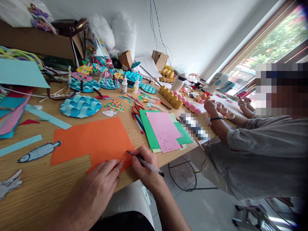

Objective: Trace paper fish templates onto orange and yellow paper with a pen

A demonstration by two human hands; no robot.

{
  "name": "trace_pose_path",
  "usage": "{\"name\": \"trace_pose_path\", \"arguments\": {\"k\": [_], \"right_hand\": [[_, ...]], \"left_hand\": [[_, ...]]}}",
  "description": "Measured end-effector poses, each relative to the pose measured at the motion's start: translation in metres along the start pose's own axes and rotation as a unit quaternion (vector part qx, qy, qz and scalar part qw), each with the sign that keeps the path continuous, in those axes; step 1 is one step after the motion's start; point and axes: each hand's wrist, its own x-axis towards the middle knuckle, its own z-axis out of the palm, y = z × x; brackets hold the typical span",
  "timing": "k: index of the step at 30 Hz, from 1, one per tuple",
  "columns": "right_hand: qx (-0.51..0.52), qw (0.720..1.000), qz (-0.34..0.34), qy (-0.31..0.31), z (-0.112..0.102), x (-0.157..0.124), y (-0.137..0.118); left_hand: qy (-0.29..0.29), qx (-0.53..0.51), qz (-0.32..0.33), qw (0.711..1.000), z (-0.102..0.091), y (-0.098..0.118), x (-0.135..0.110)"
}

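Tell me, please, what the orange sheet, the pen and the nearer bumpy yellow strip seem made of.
Orange sheet: matte paper or thin card, flat with crisp edges.
Pen: probably glossy plastic, its barrel looking see-through.
Bumpy yellow strip: perhaps moulded pulp, dull finish, judging by its rounded cups.

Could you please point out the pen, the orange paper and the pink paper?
Pen [150,166]: head view, on its clear barrel.
Orange paper [96,136]: head view, on its undrawn middle.
Pink paper [161,123]: head view, on its plain upper part.
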Motion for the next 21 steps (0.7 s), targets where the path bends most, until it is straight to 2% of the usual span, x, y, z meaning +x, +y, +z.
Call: {"name": "trace_pose_path", "arguments": {"k": [9,21], "right_hand": [[0.004,1.000,0.005,0.004,-0.0001,-0.0007,0.0022],[0.005,1.000,-0.004,0.004,0.0004,-0.0006,0.0023]], "left_hand": [[-0.002,-0.006,0.011,1.000,-0.0029,-0.0038,0.0020],[0.007,-0.014,-0.008,1.000,0.0009,-0.0001,-0.0001]]}}
